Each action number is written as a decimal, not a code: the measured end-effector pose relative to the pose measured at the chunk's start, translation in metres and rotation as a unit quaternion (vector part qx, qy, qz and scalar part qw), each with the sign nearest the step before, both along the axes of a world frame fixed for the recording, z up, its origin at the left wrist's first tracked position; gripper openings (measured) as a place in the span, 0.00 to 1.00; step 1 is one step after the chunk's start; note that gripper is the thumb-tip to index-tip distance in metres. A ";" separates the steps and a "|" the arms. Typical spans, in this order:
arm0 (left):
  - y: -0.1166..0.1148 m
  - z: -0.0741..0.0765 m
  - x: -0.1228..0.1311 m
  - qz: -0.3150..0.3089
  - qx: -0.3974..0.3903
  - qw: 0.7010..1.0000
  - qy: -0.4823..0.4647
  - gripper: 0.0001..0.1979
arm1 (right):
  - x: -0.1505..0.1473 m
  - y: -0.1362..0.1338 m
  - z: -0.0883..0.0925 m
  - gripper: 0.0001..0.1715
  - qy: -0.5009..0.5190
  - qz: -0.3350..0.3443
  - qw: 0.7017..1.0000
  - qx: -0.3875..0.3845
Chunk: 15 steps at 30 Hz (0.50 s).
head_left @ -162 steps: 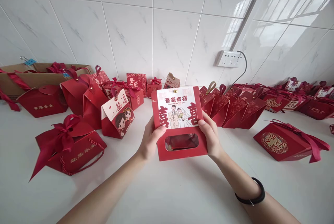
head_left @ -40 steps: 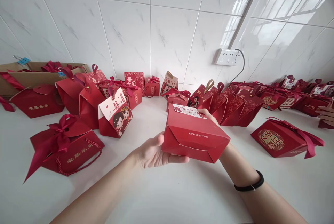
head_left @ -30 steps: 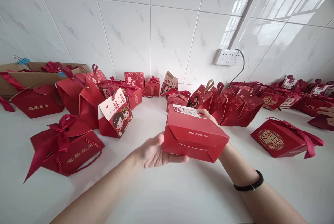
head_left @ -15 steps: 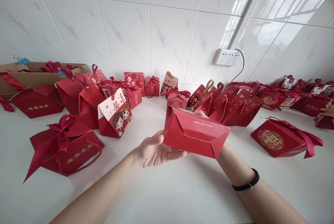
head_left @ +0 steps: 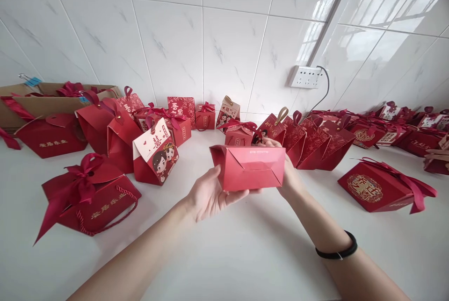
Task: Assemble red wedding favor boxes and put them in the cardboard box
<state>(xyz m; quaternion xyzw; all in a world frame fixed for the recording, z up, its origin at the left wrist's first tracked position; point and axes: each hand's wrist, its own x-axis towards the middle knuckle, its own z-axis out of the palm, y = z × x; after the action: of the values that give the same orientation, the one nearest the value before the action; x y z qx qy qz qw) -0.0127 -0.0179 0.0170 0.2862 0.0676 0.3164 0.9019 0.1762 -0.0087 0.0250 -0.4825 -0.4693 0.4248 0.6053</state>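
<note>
Both my hands hold a red paper gift box (head_left: 249, 168) above the white counter (head_left: 224, 254), its folded bottom turned toward me. My left hand (head_left: 206, 194) supports the box from below on its left end, fingers curled under it. My right hand (head_left: 289, 175) grips the right end from behind, mostly hidden by the box; a black band (head_left: 337, 252) circles that wrist.
Many red wedding favour boxes with ribbons line the tiled wall, such as a cartoon-couple box (head_left: 156, 157), a ribboned box (head_left: 91, 196) at left and a flat one (head_left: 384, 189) at right. A cardboard carton (head_left: 42, 100) stands far left. Another person's fingers (head_left: 437, 155) show at the right edge.
The box went from upright with its picture front facing me to tipped over, bottom toward me, and has risen and turned square on. The other person's hand shifted at the right edge.
</note>
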 end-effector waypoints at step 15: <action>0.002 0.010 0.003 0.089 -0.083 0.990 0.064 0.23 | -0.008 -0.023 0.020 0.10 -0.110 0.021 0.985 0.132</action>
<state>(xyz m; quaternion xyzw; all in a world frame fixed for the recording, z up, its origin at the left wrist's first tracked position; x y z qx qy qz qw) -0.0101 -0.0161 0.0274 0.2229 0.1764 0.3701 0.8845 0.1678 -0.0313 0.0449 -0.4325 -0.5946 0.3162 0.5996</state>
